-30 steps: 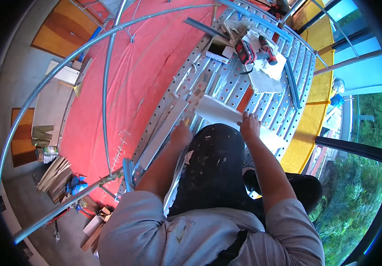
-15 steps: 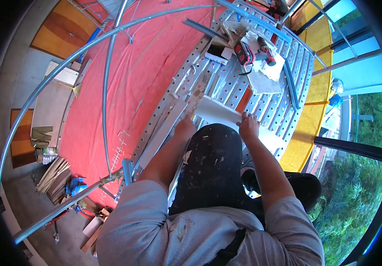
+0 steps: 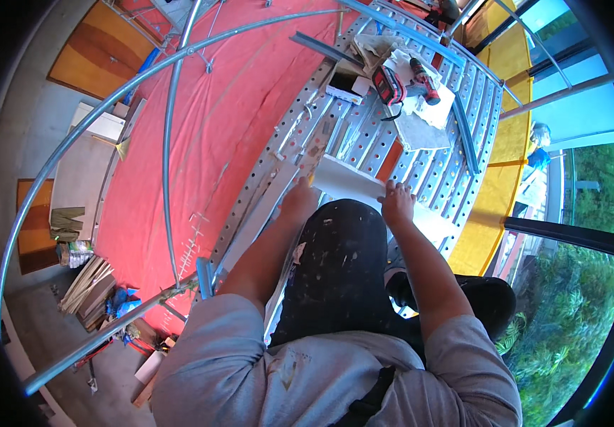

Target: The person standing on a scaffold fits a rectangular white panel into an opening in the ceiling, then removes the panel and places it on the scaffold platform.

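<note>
My left hand [image 3: 297,199] is closed round a small yellow item [image 3: 311,181], mostly hidden, near the left end of a white board [image 3: 347,175]. My right hand [image 3: 396,201] rests on that board's near edge with fingers bent and spread apart. My dark, paint-flecked knee [image 3: 332,256] lies between my forearms, on the perforated metal planks [image 3: 458,192]. A long pale strip [image 3: 250,219] runs along the left of the planks.
A red drill [image 3: 426,84], red cased tool [image 3: 388,86] and open box [image 3: 347,84] sit ahead among crumpled scraps. Metal tubes [image 3: 169,142] cross the left over red sheeting [image 3: 136,199]. Yellow boards [image 3: 502,192] and windows line the right. Another person [image 3: 443,14] is at the far end.
My left hand has moved forward and right toward the white board's left end. My right hand stays at the board's edge, with only a slight shift.
</note>
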A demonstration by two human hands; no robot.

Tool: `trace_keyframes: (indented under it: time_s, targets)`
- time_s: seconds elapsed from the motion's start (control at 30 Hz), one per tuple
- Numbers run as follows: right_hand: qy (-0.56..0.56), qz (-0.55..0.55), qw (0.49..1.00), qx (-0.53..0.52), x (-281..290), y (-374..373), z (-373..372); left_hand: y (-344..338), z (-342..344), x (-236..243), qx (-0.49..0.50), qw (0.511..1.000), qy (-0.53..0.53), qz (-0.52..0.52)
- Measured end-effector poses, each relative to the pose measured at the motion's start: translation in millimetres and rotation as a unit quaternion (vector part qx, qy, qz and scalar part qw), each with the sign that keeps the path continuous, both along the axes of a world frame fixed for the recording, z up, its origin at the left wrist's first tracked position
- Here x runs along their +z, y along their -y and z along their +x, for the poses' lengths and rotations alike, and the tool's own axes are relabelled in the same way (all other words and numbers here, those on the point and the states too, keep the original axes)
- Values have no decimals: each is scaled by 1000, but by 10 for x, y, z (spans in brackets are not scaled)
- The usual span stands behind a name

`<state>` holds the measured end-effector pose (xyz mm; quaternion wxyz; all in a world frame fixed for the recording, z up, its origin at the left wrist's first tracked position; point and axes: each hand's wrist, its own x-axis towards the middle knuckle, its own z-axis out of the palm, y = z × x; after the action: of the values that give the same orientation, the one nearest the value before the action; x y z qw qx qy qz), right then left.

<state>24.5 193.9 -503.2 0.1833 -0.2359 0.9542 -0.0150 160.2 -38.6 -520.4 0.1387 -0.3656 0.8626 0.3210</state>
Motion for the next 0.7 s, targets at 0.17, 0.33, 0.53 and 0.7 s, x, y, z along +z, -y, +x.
trace_keyframes:
  time_s: [0.17, 0.33, 0.53, 0.7]
  targets:
    - [-6, -19, 1000, 19, 3, 158, 141, 269, 393, -367, 2, 999, 47, 24]
    - [-2, 5, 1000, -3, -41, -60, 2, -64, 23, 217, 15, 999, -24, 17]
    - [3, 18, 1000, -23, -18, -81, -32, -97, -90, 295, 6, 999, -3, 39]
    - [-3, -6, 1000, 4, -12, 120, 149, 215, 243, -235, -2, 998, 56, 31]
